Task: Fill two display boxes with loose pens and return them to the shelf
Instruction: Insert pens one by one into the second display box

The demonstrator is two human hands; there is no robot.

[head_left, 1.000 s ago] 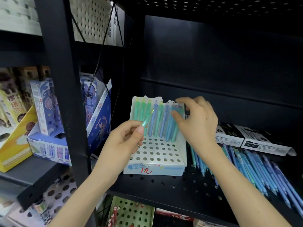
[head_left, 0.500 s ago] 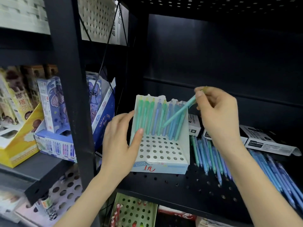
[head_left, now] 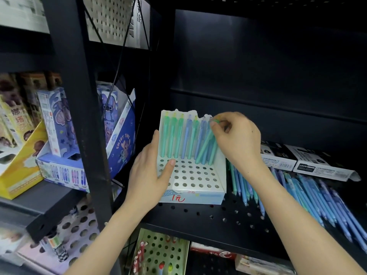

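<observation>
A white display box (head_left: 200,180) with a perforated top stands on the black shelf (head_left: 198,219). Several green and blue pens stand in its back row. My left hand (head_left: 151,171) rests flat against the box's left side, thumb on the perforated top. My right hand (head_left: 236,137) pinches the top end of a teal pen (head_left: 205,146), which leans with its tip at a hole in the back row. Several loose blue and green pens (head_left: 309,195) lie on the shelf to the right of the box.
Two black-and-white cartons (head_left: 297,160) lie at the back right of the shelf. A black upright post (head_left: 79,116) stands left of the box. Beyond it are blue (head_left: 65,167) and yellow (head_left: 17,175) display boxes. Another perforated box (head_left: 162,253) sits on the shelf below.
My right hand took the teal pen from my left hand, raised it, then lowered its tip into the back row. My left hand moved to the box's left side.
</observation>
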